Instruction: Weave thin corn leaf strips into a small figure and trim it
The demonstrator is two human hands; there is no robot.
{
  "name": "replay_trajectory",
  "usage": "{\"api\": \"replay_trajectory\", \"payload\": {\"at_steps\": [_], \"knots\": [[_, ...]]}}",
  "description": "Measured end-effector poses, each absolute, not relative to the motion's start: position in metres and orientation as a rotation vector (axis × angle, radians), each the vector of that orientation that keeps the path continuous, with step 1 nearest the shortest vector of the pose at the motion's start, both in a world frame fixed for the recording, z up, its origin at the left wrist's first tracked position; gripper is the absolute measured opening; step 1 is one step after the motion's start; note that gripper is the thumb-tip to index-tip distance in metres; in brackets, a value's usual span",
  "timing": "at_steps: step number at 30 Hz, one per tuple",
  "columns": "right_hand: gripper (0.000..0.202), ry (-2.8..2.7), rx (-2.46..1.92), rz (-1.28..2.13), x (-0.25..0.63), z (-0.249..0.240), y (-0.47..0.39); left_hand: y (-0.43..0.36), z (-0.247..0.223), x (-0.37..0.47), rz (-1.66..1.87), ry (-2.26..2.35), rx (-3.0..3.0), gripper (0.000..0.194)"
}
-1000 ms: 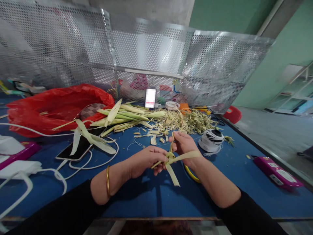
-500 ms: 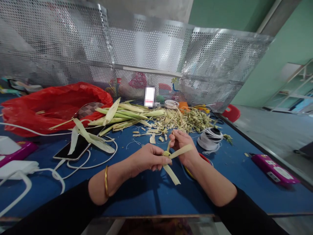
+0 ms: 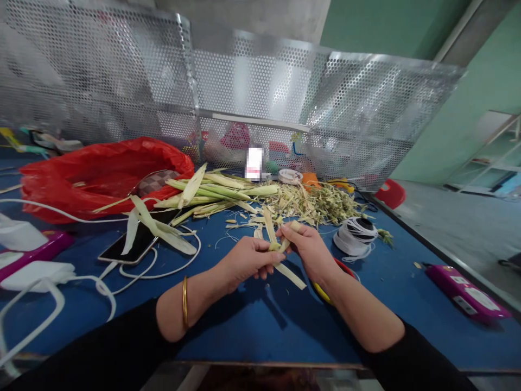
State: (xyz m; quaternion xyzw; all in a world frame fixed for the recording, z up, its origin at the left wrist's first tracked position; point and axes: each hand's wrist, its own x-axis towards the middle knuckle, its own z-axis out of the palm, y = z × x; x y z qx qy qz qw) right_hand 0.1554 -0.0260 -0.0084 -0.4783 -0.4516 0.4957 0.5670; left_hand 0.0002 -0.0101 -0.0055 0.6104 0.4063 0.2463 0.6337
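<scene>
- Fingers of your left hand (image 3: 244,262) pinch the crossing of the pale husk strips (image 3: 292,276); those of your right hand (image 3: 312,251) grip a curled strip beside it.
- You hold the strips above the tabletop (image 3: 240,334), around its middle, back from the front edge.
- If your left pinch slackens, the crossing could spring open; too sharp a tug on the right could split dry husk.
- Loose loops from the white cord spool (image 3: 353,240), just beyond your right wrist, could snag if you swing outward.
</scene>
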Motion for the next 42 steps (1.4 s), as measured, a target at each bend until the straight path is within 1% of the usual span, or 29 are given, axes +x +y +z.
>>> {"api": "replay_trajectory", "payload": {"at_steps": [2,6,9,11,15,18,20,23,25,27,32,37,42], "knots": [[0.03,-1.061,-1.115,1.147,0.156,-0.01,-0.025,-0.011,-0.005,0.001,0.545,0.908,1.382,0.031],[0.033,-0.916,-1.057,1.223,0.155,-0.013,-0.023,-0.012,-0.002,0.001,0.58,0.87,1.366,0.029],[0.037,-0.821,-1.048,1.199,0.155,-0.016,-0.02,-0.013,0.0,0.002,0.615,0.875,1.388,0.034],[0.039,-0.795,-1.048,1.208,0.155,-0.017,-0.018,-0.014,0.0,0.003,0.631,0.891,1.37,0.033],[0.041,-0.751,-1.059,1.195,0.162,-0.019,-0.012,-0.01,-0.005,0.002,0.695,0.942,1.185,0.026],[0.039,-0.686,-1.09,1.107,0.166,-0.02,-0.011,-0.002,-0.005,-0.002,0.809,0.934,1.005,0.027],[0.036,-0.689,-1.111,1.107,0.164,-0.02,-0.014,0.002,-0.002,-0.006,0.889,0.903,0.909,0.023],[0.032,-0.803,-1.136,1.249,0.154,-0.018,-0.023,0.006,0.003,-0.009,0.96,0.835,0.835,0.016],[0.031,-0.967,-1.164,1.371,0.146,-0.016,-0.03,0.005,0.004,-0.009,0.987,0.794,0.854,0.015],[0.034,-1.14,-1.168,1.409,0.139,-0.016,-0.035,0.003,0.002,-0.007,0.981,0.773,0.918,0.015],[0.034,-1.222,-1.166,1.284,0.13,-0.019,-0.037,0.0,-0.005,-0.003,0.912,0.778,1.085,0.026],[0.029,-1.379,-1.129,1.198,0.131,-0.015,-0.039,0.003,0.0,-0.005,0.965,0.885,1.015,0.028],[0.028,-1.639,-1.131,1.07,0.13,-0.01,-0.047,0.005,-0.002,-0.005,0.999,0.944,0.855,0.025]]}}
